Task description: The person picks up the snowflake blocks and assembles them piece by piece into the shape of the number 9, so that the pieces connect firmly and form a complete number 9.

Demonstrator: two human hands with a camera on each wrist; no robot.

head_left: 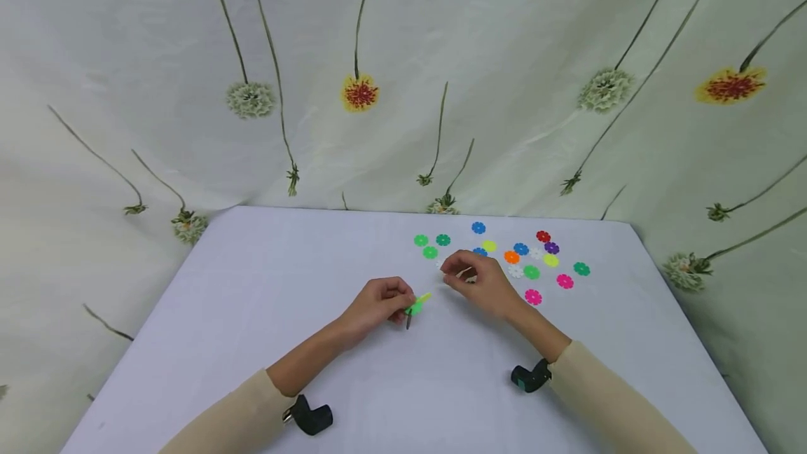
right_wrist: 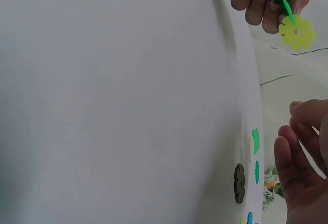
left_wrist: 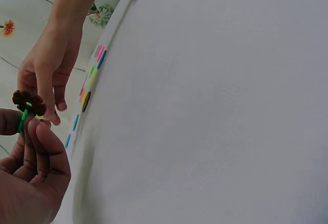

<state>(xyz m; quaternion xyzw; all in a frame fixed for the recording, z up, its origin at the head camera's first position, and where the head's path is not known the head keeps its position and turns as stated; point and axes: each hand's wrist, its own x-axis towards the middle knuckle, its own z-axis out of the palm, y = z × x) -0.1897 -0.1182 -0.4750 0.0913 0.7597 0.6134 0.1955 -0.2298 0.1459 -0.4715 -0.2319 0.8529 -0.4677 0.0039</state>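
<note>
My left hand (head_left: 381, 302) pinches a small joined piece of notched flower-shaped discs above the table. In it are a green disc (head_left: 414, 309), a yellow disc (right_wrist: 298, 33) set at an angle to the green, and a dark brown disc (left_wrist: 29, 102). To its right, my right hand (head_left: 482, 284) hovers with fingers loosely bent. Nothing shows between its fingers in the right wrist view. At its fingertips in the head view appears a white disc (head_left: 439, 265), partly hidden. A brown disc (right_wrist: 239, 183) lies on the table below that hand.
Loose discs in several colours lie at the table's back right, including a blue disc (head_left: 478, 228), an orange disc (head_left: 511, 257) and a pink disc (head_left: 533, 297). The white table (head_left: 252, 300) ends at a flower-print cloth (head_left: 403, 146) behind it.
</note>
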